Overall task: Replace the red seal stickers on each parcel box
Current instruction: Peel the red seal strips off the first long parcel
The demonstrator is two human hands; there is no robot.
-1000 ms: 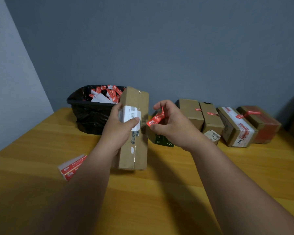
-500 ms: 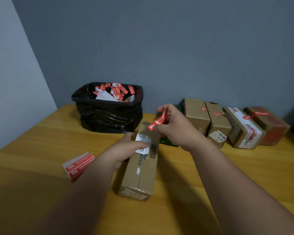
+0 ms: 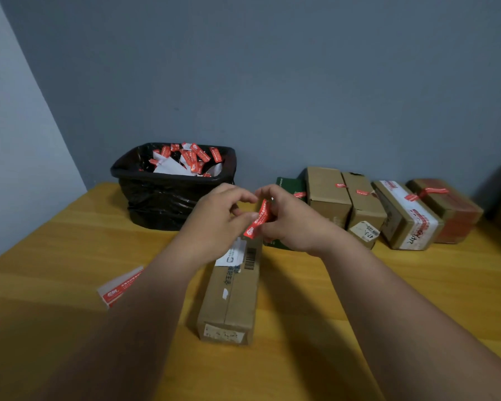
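Note:
A long brown parcel box (image 3: 232, 296) lies flat on the wooden table (image 3: 359, 299), its white label end toward the far side. Above that far end, my right hand (image 3: 289, 224) pinches a red seal sticker (image 3: 258, 219). My left hand (image 3: 217, 221) meets it there, with thumb and fingertips touching the same sticker. A stack of red-and-white sticker sheets (image 3: 119, 286) lies on the table to the left, partly hidden by my left forearm.
A black-lined bin (image 3: 168, 198) holding several used red stickers and white backings stands at the back. A dark green box (image 3: 289, 186) and several brown parcel boxes (image 3: 327, 192) with red seals line the back right by the wall.
The long box went from upright in my left hand to flat on the table. My left hand let go of it and rose to the sticker held by my right hand.

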